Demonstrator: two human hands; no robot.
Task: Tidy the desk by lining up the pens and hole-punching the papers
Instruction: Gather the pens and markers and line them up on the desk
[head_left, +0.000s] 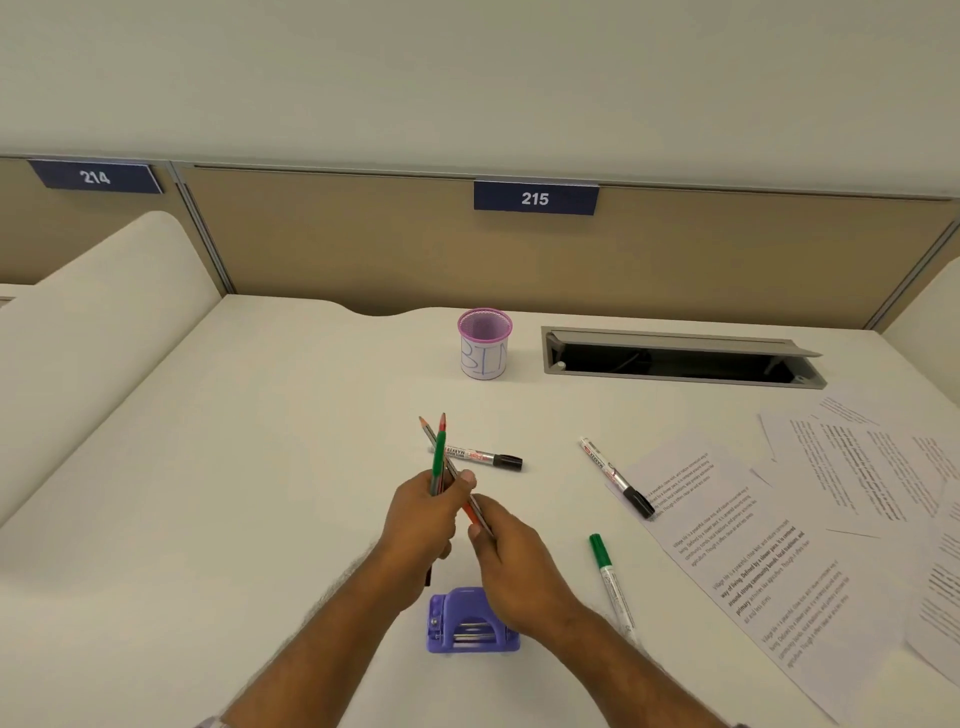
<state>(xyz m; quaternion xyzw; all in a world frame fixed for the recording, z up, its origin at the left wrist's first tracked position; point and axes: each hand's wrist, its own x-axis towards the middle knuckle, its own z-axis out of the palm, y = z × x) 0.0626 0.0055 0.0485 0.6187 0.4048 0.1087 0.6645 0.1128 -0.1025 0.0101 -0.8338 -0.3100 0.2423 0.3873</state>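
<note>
Above desk (260, 441), both hands' grip pinches pencils (439, 457).

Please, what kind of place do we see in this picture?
Most likely a shared office or study hall with numbered desk places. The partition behind the white desk carries number plates, 215 and 214, and the desk has a cable hatch set into it.

office | numbered cubicle partitions (534, 198) | white desk (260, 467) with cable tray (680, 358)
</note>
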